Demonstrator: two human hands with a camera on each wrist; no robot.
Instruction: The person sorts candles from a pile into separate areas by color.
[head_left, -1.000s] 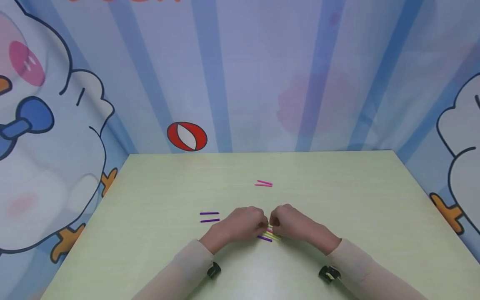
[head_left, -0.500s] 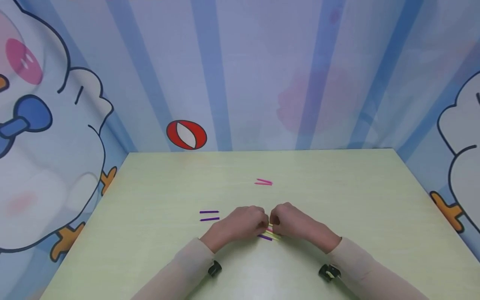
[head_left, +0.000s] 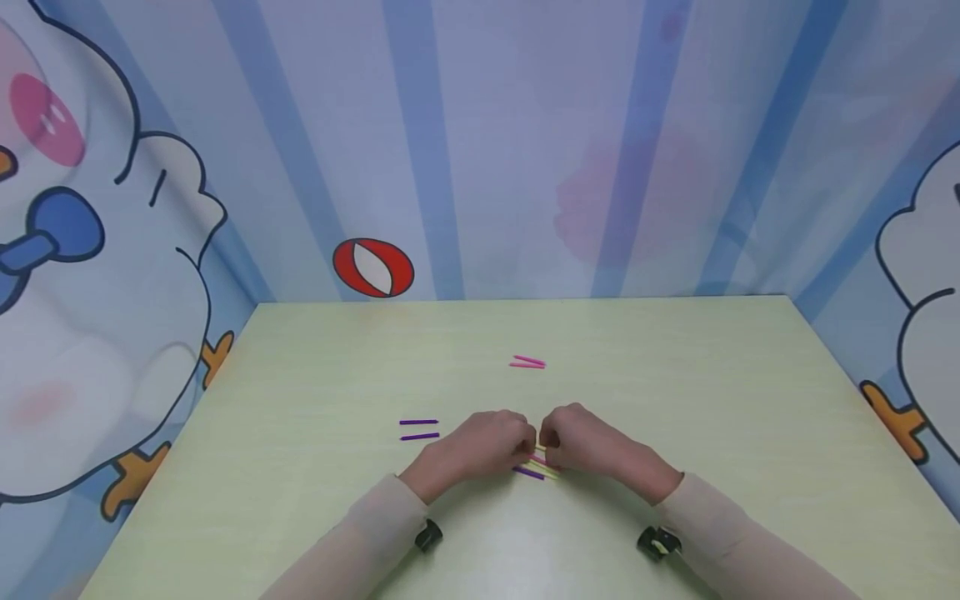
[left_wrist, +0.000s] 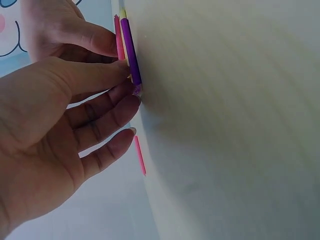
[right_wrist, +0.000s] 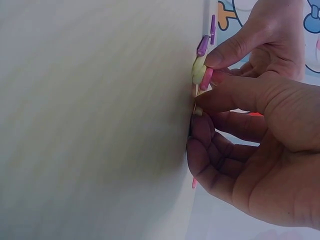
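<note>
Both hands meet at a small group of thin, pointed, crayon-like sticks on the table. My left hand (head_left: 483,446) pinches around the left end of a yellow stick (head_left: 541,448), thumb against fingers. My right hand (head_left: 592,440) pinches at the right side, and a pale yellowish end shows between thumb and index in the right wrist view. Just nearer lie a pink stick (head_left: 537,459), more yellow, and a purple stick (left_wrist: 131,50), which passes in front of the left fingertips in the left wrist view. Fingers hide much of the group.
Two purple sticks (head_left: 418,437) lie left of the hands. A pair of pink sticks (head_left: 528,365) lies farther back on the pale table (head_left: 330,358). A printed cartoon backdrop (head_left: 510,150) stands at the table's far and side edges.
The head view has shifted very slightly. Both hands stay at the same group of sticks, with almost no visible movement.
</note>
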